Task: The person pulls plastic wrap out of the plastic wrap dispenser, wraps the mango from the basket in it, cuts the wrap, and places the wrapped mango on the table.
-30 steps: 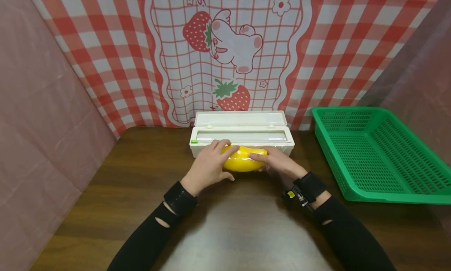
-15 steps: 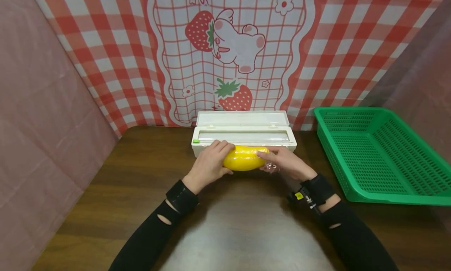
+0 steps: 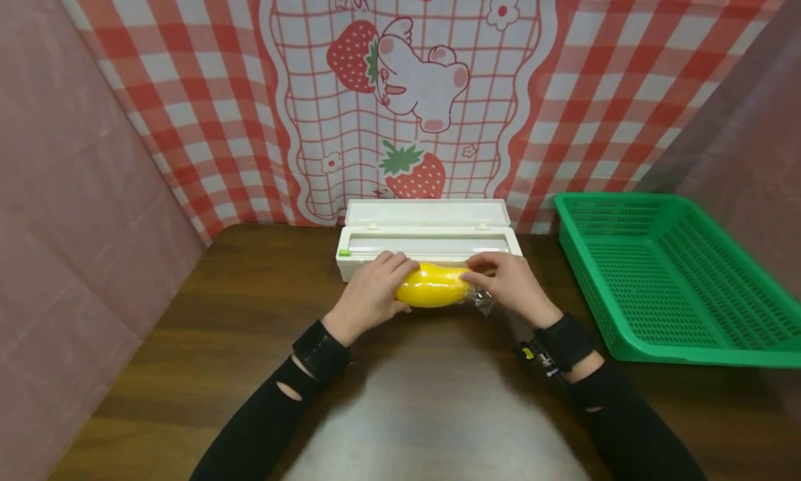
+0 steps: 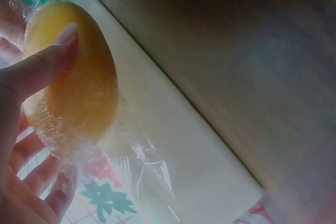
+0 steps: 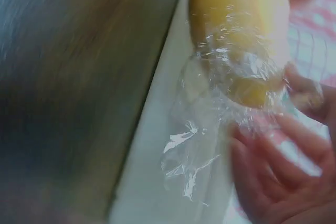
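Note:
A smooth yellow fruit, oblong and wrapped in clear cling film, is held up in front of the white cling film dispenser. My left hand grips its left end, thumb across the near side in the left wrist view. At the other end, my right hand pinches the film between thumb and fingers. Loose, crumpled cling film hangs from that end in the right wrist view, and more film gathers at the left end. The kind of fruit is hard to tell.
The dispenser's lid stands raised, and a green slider sits at its left end. A green plastic basket stands on the right of the brown wooden table. A checked strawberry cloth hangs behind.
My right hand has shifted slightly right, off the fruit's side and onto the film at its end, where more loose film shows. My left fingers have closed further round the fruit.

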`<state>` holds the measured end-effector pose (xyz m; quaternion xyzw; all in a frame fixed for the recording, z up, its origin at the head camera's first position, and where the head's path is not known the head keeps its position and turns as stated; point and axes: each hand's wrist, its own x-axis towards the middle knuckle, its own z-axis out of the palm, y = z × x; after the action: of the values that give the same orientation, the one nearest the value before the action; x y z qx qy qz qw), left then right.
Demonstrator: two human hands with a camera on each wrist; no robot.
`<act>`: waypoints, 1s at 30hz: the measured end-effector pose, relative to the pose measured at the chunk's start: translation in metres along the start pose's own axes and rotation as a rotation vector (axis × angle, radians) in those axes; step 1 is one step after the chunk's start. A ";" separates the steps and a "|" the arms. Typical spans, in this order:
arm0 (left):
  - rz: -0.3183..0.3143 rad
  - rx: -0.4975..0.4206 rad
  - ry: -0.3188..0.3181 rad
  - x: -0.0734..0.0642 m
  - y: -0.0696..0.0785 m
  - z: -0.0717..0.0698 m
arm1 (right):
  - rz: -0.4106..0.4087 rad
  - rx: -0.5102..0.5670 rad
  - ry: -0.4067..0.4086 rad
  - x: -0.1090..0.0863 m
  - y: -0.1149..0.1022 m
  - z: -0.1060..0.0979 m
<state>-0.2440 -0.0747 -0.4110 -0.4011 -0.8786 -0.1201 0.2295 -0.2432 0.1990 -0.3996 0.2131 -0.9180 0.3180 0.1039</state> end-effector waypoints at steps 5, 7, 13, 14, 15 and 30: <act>-0.043 -0.013 0.005 0.000 -0.003 0.000 | -0.315 -0.164 0.049 0.003 -0.010 0.007; -0.067 -0.016 0.002 -0.001 -0.003 0.000 | -0.364 -0.216 -0.002 0.004 -0.011 0.012; -0.118 -0.053 -0.028 -0.003 -0.003 0.002 | -0.341 -0.312 -0.046 0.002 -0.007 0.027; -0.122 -0.064 -0.037 -0.003 -0.003 0.001 | -0.339 -0.311 -0.042 0.002 -0.006 0.028; -0.122 -0.071 -0.048 -0.003 -0.003 0.001 | -0.337 -0.299 -0.039 0.002 -0.005 0.029; -0.132 -0.121 -0.194 0.004 -0.006 0.002 | -0.336 -0.198 -0.179 0.005 0.009 0.026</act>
<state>-0.2513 -0.0755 -0.4113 -0.3655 -0.9123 -0.1482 0.1107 -0.2534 0.1873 -0.4233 0.3791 -0.9020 0.1842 0.0939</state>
